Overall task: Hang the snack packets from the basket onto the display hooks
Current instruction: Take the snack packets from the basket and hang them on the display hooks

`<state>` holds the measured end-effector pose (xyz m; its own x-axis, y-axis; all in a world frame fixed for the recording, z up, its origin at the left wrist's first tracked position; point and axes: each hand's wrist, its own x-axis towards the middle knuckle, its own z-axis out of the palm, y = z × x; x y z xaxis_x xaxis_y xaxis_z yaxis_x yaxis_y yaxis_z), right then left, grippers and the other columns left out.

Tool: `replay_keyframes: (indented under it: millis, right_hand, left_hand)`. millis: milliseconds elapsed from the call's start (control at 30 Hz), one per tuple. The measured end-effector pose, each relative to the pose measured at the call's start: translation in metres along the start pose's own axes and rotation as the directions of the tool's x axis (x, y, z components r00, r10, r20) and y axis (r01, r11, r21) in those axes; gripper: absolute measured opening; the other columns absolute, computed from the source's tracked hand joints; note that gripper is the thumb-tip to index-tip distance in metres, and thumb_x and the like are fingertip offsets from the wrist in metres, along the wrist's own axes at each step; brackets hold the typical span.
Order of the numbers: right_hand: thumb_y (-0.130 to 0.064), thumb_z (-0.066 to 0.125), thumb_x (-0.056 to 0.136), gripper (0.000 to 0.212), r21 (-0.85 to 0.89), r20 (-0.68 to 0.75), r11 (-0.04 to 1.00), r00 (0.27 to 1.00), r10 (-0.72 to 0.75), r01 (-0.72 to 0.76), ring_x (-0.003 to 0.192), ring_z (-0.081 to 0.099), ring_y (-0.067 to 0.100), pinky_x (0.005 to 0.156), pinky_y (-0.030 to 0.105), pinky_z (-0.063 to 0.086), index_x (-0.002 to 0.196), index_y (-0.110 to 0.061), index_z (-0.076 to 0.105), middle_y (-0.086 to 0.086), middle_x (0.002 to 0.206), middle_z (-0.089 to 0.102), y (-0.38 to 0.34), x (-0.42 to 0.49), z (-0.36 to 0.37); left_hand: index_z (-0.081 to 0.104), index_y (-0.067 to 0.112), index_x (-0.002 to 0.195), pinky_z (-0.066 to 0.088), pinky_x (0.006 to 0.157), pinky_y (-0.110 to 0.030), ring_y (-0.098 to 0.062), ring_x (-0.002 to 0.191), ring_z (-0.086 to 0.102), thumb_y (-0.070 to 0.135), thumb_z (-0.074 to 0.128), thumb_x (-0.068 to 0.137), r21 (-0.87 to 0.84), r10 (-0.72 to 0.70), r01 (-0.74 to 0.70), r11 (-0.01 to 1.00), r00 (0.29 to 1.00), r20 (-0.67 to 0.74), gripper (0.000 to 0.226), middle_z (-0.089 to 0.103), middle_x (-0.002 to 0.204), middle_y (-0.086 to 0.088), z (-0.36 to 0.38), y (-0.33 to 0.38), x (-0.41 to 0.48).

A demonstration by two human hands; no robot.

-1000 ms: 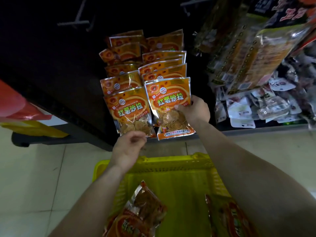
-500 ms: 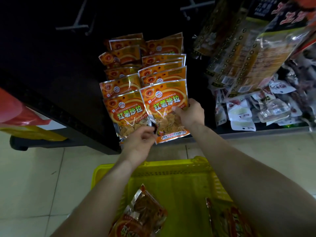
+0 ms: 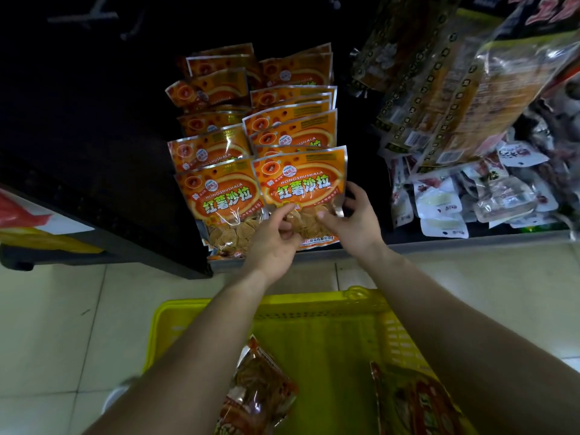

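Two columns of orange snack packets hang on the dark display. The front packet of the right column (image 3: 301,183) is held at its lower part by both hands: my left hand (image 3: 276,237) pinches its bottom left, my right hand (image 3: 354,221) grips its bottom right edge. The front packet of the left column (image 3: 219,202) hangs beside it, untouched. Below, a yellow basket (image 3: 314,302) on the floor holds a packet (image 3: 260,390) at its middle and another packet (image 3: 408,403) at its right, partly hidden by my right forearm.
Larger clear-fronted packets (image 3: 439,89) hang at the upper right, above a shelf bin of small white pouches (image 3: 470,199). Bare metal hooks (image 3: 94,17) stick out at the upper left. A red and yellow object (image 3: 25,221) sits at the far left. Pale floor tiles surround the basket.
My left hand rose from below the left packet and took hold of the right front packet's lower left. My right hand stayed on that packet, which shifted slightly left and straightened.
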<state>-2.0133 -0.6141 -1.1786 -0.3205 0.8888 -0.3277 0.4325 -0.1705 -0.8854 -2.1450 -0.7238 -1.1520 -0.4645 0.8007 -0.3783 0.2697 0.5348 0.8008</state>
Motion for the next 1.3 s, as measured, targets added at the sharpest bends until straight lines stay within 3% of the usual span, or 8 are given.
replay_keyframes:
  millis: [133, 333, 433, 567, 733, 1033, 1200, 1300]
  right_hand:
    - [-0.038, 0.080, 0.082, 0.054, -0.141, -0.193, 0.989, 0.981, 0.027, -0.055, 0.101, 0.060, 0.019, 0.076, 0.028, 0.043, 0.119, -0.017, 0.046, 0.001, 0.114, 0.059, 0.008, -0.015, -0.003]
    - [-0.030, 0.068, 0.091, 0.009, -0.312, -0.034, 0.949, 0.998, -0.059, 0.046, 0.084, 0.066, 0.013, 0.073, 0.029, 0.052, 0.096, -0.022, 0.066, -0.006, 0.090, 0.070, -0.004, -0.021, -0.018]
    - [-0.031, 0.064, 0.092, 0.009, -0.371, 0.013, 0.922, 0.993, -0.117, 0.114, 0.085, 0.065, 0.012, 0.074, 0.029, 0.054, 0.098, -0.025, 0.067, -0.008, 0.093, 0.070, -0.016, -0.022, -0.018]
    - [-0.026, 0.055, 0.097, 0.019, -0.354, 0.138, 0.934, 0.990, 0.004, 0.046, 0.092, 0.062, 0.017, 0.075, 0.030, 0.049, 0.109, -0.023, 0.070, -0.004, 0.103, 0.068, -0.025, -0.020, -0.014]
    - [-0.027, 0.054, 0.098, 0.031, -0.272, 0.184, 0.962, 0.981, 0.065, -0.012, 0.094, 0.065, 0.017, 0.072, 0.027, 0.051, 0.127, -0.026, 0.066, -0.002, 0.115, 0.068, -0.021, -0.022, -0.015]
    - [-0.028, 0.056, 0.099, 0.034, -0.422, 0.221, 0.905, 0.974, 0.047, 0.052, 0.114, 0.060, 0.022, 0.086, 0.026, 0.043, 0.131, -0.019, 0.063, 0.003, 0.129, 0.064, -0.041, -0.064, -0.036]
    - [-0.025, 0.057, 0.096, 0.028, -0.464, 0.192, 0.882, 0.981, 0.007, 0.085, 0.098, 0.066, 0.025, 0.081, 0.033, 0.053, 0.122, -0.019, 0.067, 0.007, 0.119, 0.069, -0.067, -0.115, -0.058]
    - [-0.022, 0.054, 0.097, 0.026, -0.477, 0.189, 0.871, 0.981, -0.032, 0.121, 0.089, 0.066, 0.024, 0.073, 0.032, 0.052, 0.118, -0.019, 0.068, 0.007, 0.113, 0.070, -0.073, -0.151, -0.068]
  left_hand:
    - [0.043, 0.040, 0.144, 0.032, 0.066, -0.011, -0.003, 0.092, 0.054, 0.023, 0.062, 0.097, 0.027, -0.009, 0.009, 1.000, 1.000, 0.003, 0.053, 0.061, 0.117, 0.008, 0.002, -0.002, 0.000]
    - [0.057, 0.032, 0.129, 0.045, 0.060, -0.009, -0.004, 0.086, 0.062, 0.016, 0.059, 0.098, -0.061, 0.019, -0.029, 0.998, 0.986, -0.165, 0.035, 0.064, 0.099, 0.009, -0.001, -0.002, -0.001]
    - [0.054, 0.035, 0.131, 0.046, 0.061, -0.011, -0.001, 0.084, 0.060, 0.020, 0.061, 0.098, -0.061, -0.002, -0.007, 0.998, 0.989, -0.146, 0.037, 0.064, 0.101, 0.012, -0.001, 0.001, 0.002]
    - [0.051, 0.038, 0.134, 0.042, 0.053, -0.004, 0.000, 0.081, 0.056, 0.019, 0.058, 0.099, -0.052, -0.007, 0.003, 0.999, 0.997, -0.075, 0.040, 0.061, 0.107, 0.011, 0.001, 0.003, 0.008]
    - [0.052, 0.036, 0.136, 0.039, 0.065, -0.013, 0.001, 0.089, 0.055, 0.016, 0.058, 0.099, -0.046, -0.004, 0.001, 0.999, 0.998, -0.063, 0.043, 0.060, 0.111, 0.010, 0.002, 0.003, 0.008]
    - [0.058, 0.029, 0.133, 0.042, 0.083, -0.025, -0.012, 0.100, 0.060, 0.025, 0.061, 0.098, 0.035, -0.009, 0.010, 0.999, 1.000, -0.015, 0.035, 0.062, 0.114, 0.006, -0.025, 0.016, -0.043]
    - [0.059, 0.027, 0.134, 0.043, 0.071, -0.007, -0.008, 0.099, 0.060, 0.028, 0.063, 0.097, 0.151, 0.017, -0.013, 0.988, 1.000, -0.021, 0.037, 0.063, 0.118, 0.009, -0.055, 0.022, -0.108]
    - [0.063, 0.022, 0.129, 0.048, 0.087, -0.022, -0.015, 0.101, 0.064, 0.023, 0.066, 0.094, 0.219, 0.021, -0.010, 0.976, 0.999, -0.045, 0.035, 0.067, 0.116, 0.003, -0.071, 0.013, -0.152]
